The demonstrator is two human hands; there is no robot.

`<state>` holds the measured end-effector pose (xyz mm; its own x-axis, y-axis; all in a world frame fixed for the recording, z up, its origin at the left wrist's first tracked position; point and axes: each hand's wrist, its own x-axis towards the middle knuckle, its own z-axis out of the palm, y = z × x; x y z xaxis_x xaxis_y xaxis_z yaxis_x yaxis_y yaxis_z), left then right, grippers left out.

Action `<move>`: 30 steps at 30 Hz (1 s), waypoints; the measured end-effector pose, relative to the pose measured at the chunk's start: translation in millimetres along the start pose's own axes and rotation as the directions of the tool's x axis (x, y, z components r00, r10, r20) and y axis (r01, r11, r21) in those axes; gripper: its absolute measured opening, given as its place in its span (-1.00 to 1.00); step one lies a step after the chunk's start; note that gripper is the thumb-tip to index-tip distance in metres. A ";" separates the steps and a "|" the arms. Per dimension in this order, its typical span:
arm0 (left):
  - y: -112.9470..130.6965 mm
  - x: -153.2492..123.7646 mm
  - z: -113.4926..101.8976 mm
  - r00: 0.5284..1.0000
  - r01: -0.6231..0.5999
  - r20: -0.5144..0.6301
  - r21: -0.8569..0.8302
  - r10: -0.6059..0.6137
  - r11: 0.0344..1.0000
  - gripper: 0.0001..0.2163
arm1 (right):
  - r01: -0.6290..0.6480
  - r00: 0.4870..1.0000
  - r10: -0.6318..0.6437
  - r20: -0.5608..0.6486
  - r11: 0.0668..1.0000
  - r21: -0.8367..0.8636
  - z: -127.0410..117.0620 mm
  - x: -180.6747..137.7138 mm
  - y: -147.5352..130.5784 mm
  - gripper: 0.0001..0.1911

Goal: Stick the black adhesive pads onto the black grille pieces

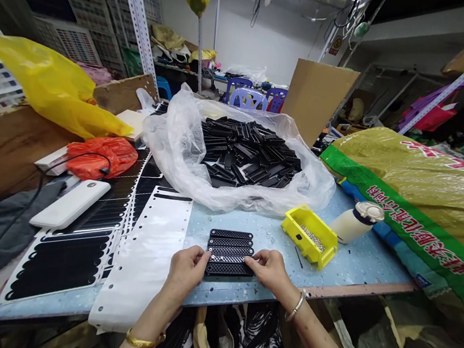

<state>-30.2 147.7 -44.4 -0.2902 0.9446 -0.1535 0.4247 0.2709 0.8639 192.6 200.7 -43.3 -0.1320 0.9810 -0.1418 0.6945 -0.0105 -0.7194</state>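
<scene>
Several black perforated plastic strips (230, 242) lie side by side on the blue table, with small light dots at their ends. My left hand (186, 269) pinches the left end of a strip near the front of the row, thumb and index finger on it. At the right end of the same strip, my right hand (272, 271) has its thumb and fingers closed on it. A yellow bin (293, 224) holding small metal pieces (312, 238) stands to the right of my right hand. Beside the bin lies a thin dark stick (299, 257).
Behind the row, a clear plastic bag (176, 151) holds a heap of black strips (255, 154). A cream bottle (349, 226) and a large sack (421, 201) are at right. To the left are white sheet (146, 265), black-patterned sheets (63, 255), a white power bank (71, 204) and a cable.
</scene>
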 end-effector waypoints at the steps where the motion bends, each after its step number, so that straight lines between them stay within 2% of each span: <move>1: 0.2 0.5 1.4 1.000 -0.004 0.003 0.013 0.004 1.000 -0.73 | 0.010 1.000 -0.011 -0.014 1.000 -0.023 1.6 0.4 -2.2 -0.65; 5: -1.0 2.0 3.6 0.999 -0.027 -0.020 0.086 0.029 0.996 -0.74 | 0.013 0.999 -0.014 -0.043 1.000 -0.028 3.3 2.2 -7.0 -0.69; 8: -2.2 1.6 2.9 0.999 -0.042 -0.027 0.089 0.044 0.995 -0.74 | -0.054 0.998 0.050 0.034 0.991 0.122 -0.9 2.2 -8.3 -0.73; 11: -2.9 -0.1 2.3 0.997 -0.065 -0.035 0.049 0.067 0.997 -0.76 | -0.150 0.984 0.111 0.142 0.942 0.302 -8.0 1.9 -9.4 -0.74; 14: -3.5 -1.6 2.8 0.996 -0.081 -0.044 0.009 0.081 0.997 -0.80 | -0.186 0.974 0.116 0.195 0.901 0.392 -14.0 2.3 -10.3 -0.77; 20: -3.6 -1.6 3.8 0.998 -0.050 -0.044 -0.031 0.049 0.998 -0.84 | -0.214 0.969 0.140 0.204 0.887 0.408 -13.5 4.6 -10.5 -0.81; 24: -1.5 -0.7 3.3 1.000 0.005 -0.006 -0.052 -0.005 0.999 -0.79 | -0.218 0.968 0.143 0.206 0.886 0.410 -11.3 5.2 -9.3 -0.81; 30: -0.9 2.9 7.1 0.999 -0.002 -0.043 0.050 0.004 0.999 -0.77 | -0.225 0.967 0.153 0.203 0.886 0.405 -11.6 5.3 -8.0 -0.79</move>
<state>-25.4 151.5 -49.0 -0.3248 0.9369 -0.1291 0.4678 0.2777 0.8391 194.6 208.3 -30.4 -0.1654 0.9078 -0.3855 0.3588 -0.3087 -0.8809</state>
